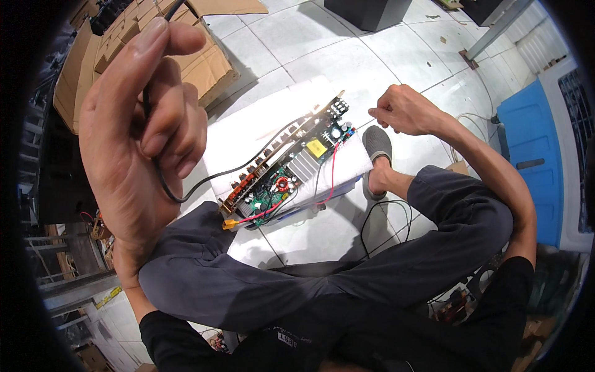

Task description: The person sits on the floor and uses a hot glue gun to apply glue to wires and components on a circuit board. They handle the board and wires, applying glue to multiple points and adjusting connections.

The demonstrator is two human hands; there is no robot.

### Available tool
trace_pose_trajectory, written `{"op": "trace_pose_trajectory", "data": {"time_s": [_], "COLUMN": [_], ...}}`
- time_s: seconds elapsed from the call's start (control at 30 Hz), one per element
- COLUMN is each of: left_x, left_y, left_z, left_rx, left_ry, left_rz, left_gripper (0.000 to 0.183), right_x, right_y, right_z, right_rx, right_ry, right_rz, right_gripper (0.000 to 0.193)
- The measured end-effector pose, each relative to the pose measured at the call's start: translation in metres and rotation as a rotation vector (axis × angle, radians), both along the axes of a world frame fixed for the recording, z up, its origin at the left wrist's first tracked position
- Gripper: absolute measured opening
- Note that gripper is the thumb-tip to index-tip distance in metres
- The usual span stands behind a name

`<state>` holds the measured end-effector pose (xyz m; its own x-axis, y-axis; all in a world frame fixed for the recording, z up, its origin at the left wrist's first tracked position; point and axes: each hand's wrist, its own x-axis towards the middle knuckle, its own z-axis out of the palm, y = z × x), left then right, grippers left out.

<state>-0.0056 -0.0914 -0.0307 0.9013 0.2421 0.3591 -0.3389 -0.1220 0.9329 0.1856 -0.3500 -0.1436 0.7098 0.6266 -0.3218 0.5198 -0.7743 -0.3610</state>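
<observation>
My left hand (pixel 118 136) is raised close to the camera at the left, its fingers curled round a black cable (pixel 214 175). The cable passes through the palm, loops below the fingers and runs over to a long circuit board assembly (pixel 304 166). That assembly lies slantwise on a white foam block (pixel 232 146) between my legs. It carries a finned metal heatsink, a yellow transformer, a copper-wound coil, and red and black wires. A yellow connector (pixel 230 224) hangs at its near left end. My right hand (pixel 401 110), curled closed, is held right of the board, apart from it; its grip is hidden.
A cardboard box (pixel 211 68) stands at the far left. There is a black box-shaped object (pixel 369 12) at the far side and a blue and white plastic unit (pixel 530 161) at the right. A thin dark cable (pixel 362 229) loops on the tiles near my shoe (pixel 377 146).
</observation>
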Motion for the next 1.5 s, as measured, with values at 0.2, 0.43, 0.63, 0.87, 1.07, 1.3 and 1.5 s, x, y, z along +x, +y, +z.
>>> {"op": "trace_pose_trajectory", "data": {"time_s": [0.2, 0.43, 0.63, 0.87, 1.07, 1.3, 1.5], "left_x": [-0.002, -0.002, -0.002, 0.003, 0.005, 0.004, 0.005], "left_y": [0.001, -0.010, -0.005, -0.009, -0.012, -0.015, -0.019], "left_z": [0.004, 0.017, 0.013, 0.010, 0.008, 0.011, 0.010], "left_rx": [-0.036, -0.173, -0.256, -0.217, -0.177, -0.120, -0.110], "left_ry": [0.045, 0.181, 0.196, 0.286, 0.356, 0.393, 0.417], "left_rz": [-0.016, 0.009, -0.160, -0.268, -0.304, -0.371, -0.397], "left_gripper": [0.040, 0.032, 0.029, 0.030, 0.030, 0.031, 0.031], "right_x": [-0.001, 0.003, -0.007, -0.046, -0.065, -0.065, -0.066], "right_y": [0.009, -0.002, 0.009, 0.014, 0.022, 0.025, 0.022], "right_z": [0.007, -0.004, 0.033, 0.101, 0.111, 0.109, 0.108], "right_rx": [-0.136, -0.002, 0.454, 1.093, 1.134, 1.191, 1.164], "right_ry": [0.059, -0.083, -0.084, -0.019, 0.009, 0.180, 0.217], "right_rz": [-0.073, 0.042, -0.047, -0.025, 0.085, 0.076, 0.123], "right_gripper": [0.035, 0.033, 0.028, 0.021, 0.021, 0.016, 0.013]}}
